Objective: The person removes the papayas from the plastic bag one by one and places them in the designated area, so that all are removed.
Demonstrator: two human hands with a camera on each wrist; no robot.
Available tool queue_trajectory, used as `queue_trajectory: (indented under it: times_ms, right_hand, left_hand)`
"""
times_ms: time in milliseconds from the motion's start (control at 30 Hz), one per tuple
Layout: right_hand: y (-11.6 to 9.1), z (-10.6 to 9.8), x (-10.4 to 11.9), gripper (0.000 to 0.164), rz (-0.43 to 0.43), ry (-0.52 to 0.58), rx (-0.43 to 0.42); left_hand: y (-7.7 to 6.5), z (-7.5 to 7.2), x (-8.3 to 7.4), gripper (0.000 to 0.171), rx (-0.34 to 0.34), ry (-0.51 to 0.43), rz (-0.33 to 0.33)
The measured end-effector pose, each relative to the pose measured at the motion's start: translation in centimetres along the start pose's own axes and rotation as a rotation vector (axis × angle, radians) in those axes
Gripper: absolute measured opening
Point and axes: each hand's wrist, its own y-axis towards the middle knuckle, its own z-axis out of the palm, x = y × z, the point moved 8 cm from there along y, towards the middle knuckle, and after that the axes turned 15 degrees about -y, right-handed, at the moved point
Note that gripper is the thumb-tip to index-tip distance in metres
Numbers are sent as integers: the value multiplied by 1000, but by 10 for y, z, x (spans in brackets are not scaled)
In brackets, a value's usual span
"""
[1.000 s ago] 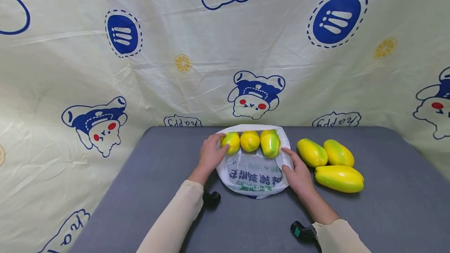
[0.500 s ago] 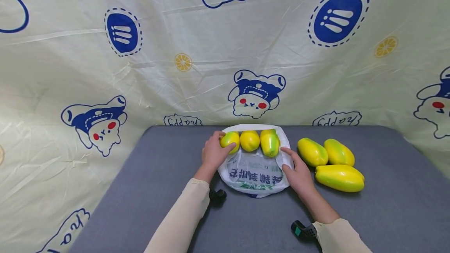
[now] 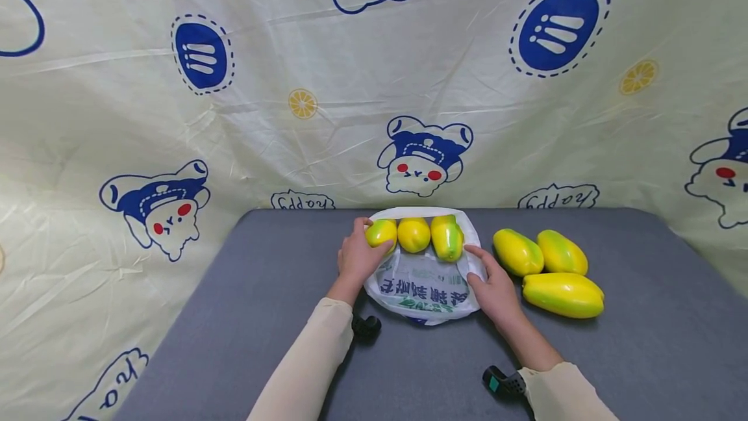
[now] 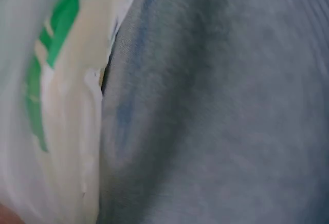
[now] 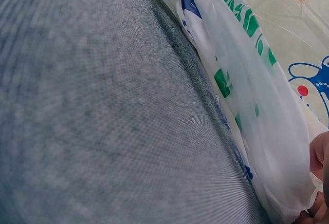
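Observation:
A white plastic bag (image 3: 421, 278) with dark lettering and green leaf print lies mouth-up on the table. Three yellow-green papayas sit in a row at its far side: a left one (image 3: 381, 232), a middle one (image 3: 413, 235) and a right one (image 3: 447, 239). My left hand (image 3: 358, 258) grips the left papaya, thumb over its near side and fingers at its far left. My right hand (image 3: 493, 284) holds the bag's right rim between thumb and fingers. In the right wrist view, fingertips (image 5: 320, 157) touch the bag's side (image 5: 267, 131). The left wrist view shows mostly bag (image 4: 67, 131) and tabletop.
Three more papayas lie right of the bag: two side by side, a left one (image 3: 517, 252) and a right one (image 3: 562, 252), with a longer one (image 3: 563, 295) nearer me. The grey table (image 3: 280, 265) ends at a printed curtain (image 3: 327, 148) behind.
My left hand has shifted slightly right and its thumb now reaches further over the left papaya. The bag's left edge has moved in a little. My right hand stays in place.

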Motion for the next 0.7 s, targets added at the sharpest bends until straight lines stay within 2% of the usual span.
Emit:
queue_trajectory:
  times_ms: [267,500,700]
  right_hand:
    - [0,0,-1,58,0,-12,3]
    - [0,-1,0,59,2,-9,1]
    - [1,0,0,58,-2,-9,5]
  left_hand:
    - [-1,-1,4,63,13,-125,-37]
    - [-2,-1,4,62,7,-172,-50]
    - [-9,-9,2,61,-3,-204,-60]
